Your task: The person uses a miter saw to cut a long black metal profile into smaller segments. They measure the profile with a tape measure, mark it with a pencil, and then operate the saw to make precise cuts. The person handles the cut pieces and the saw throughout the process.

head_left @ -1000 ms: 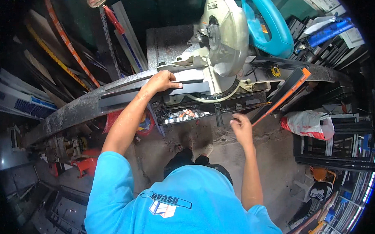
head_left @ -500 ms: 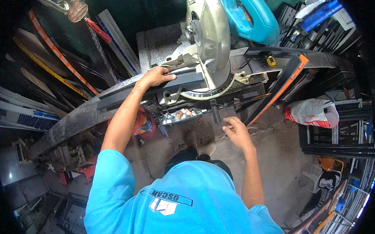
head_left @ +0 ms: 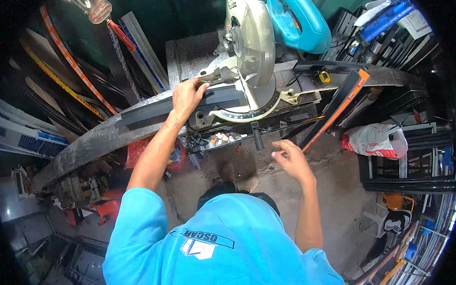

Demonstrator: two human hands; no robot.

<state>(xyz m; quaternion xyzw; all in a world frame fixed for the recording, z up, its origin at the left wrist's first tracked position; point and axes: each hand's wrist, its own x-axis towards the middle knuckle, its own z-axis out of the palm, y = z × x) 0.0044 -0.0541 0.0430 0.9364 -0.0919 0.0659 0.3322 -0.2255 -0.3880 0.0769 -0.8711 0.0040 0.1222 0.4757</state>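
Observation:
A miter saw (head_left: 252,46) with a pale blade guard and a teal handle stands on the bench before me. Across its base, left of the blade, lies a long dark grey profile (head_left: 221,95) along the fence. My left hand (head_left: 187,98) grips this profile, with fingers over its back edge close to the fence. Held low in front of the bench, my right hand (head_left: 291,159) is empty, its fingers loosely curled and apart. Nearest to it are the saw's black turning grip (head_left: 257,136) and a leaning black strip with an orange edge (head_left: 335,111).
A yellow tape measure (head_left: 325,77) sits on the bench to the right. Offcuts (head_left: 223,139) lie below the saw. Long profiles (head_left: 69,57) lean at the back left. A white and red bag (head_left: 376,141) rests on stacked frames at the right.
My left hand has turned more upright and moved slightly left and back. The grey profile has shifted with it, closer along the fence. My right hand has hardly moved.

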